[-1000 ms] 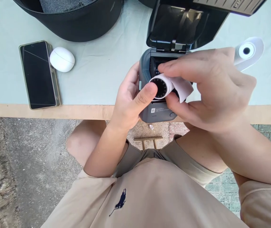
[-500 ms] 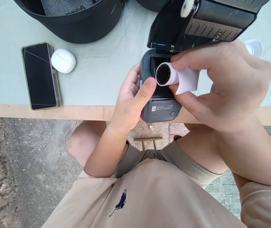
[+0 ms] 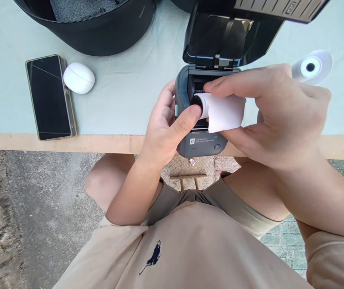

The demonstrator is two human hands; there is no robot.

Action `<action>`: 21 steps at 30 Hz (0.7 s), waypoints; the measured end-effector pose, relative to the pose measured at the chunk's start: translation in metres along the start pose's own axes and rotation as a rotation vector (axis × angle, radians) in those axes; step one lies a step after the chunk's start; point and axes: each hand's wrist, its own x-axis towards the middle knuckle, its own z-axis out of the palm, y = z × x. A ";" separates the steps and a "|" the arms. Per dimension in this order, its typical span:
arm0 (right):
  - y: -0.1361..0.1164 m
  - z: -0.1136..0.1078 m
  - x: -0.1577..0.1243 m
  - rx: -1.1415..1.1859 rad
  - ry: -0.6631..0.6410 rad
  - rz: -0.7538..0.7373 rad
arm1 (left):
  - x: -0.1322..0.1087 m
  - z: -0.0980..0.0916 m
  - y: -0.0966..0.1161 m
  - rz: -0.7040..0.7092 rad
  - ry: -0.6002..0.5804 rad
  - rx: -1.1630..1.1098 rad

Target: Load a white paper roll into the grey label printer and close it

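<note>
Gripping the grey printer (image 3: 202, 151) by its left side, the left hand (image 3: 166, 129) has its thumb at the left end of the white paper roll (image 3: 226, 111), which lies crosswise over the open bay (image 3: 197, 83), pinched from the right by the right hand (image 3: 286, 118); the front label's (image 3: 204, 141) tiny characters are unreadable.

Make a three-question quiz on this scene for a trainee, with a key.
1. True or false: the left hand holds the printer, whose lid stands open.
2. What does the right hand grip? A. the lid; B. a paper roll; C. the black bag.
3. Fill in: the white oval object lies beside the ____.

Key: 1. True. 2. B. 3. phone.
</note>
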 end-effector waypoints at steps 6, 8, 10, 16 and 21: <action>0.000 -0.001 -0.001 -0.006 -0.018 0.034 | 0.000 -0.001 0.002 -0.017 -0.017 -0.013; 0.001 -0.002 0.000 -0.016 -0.014 0.048 | 0.000 -0.001 0.003 -0.035 -0.030 -0.017; 0.003 -0.003 0.000 -0.042 -0.016 0.068 | 0.000 -0.001 0.004 -0.037 -0.042 -0.017; 0.009 0.000 0.000 -0.042 -0.061 0.044 | -0.001 0.000 0.006 -0.045 -0.041 -0.036; 0.009 0.002 -0.001 -0.027 0.074 -0.075 | 0.000 0.001 0.008 -0.085 -0.019 -0.061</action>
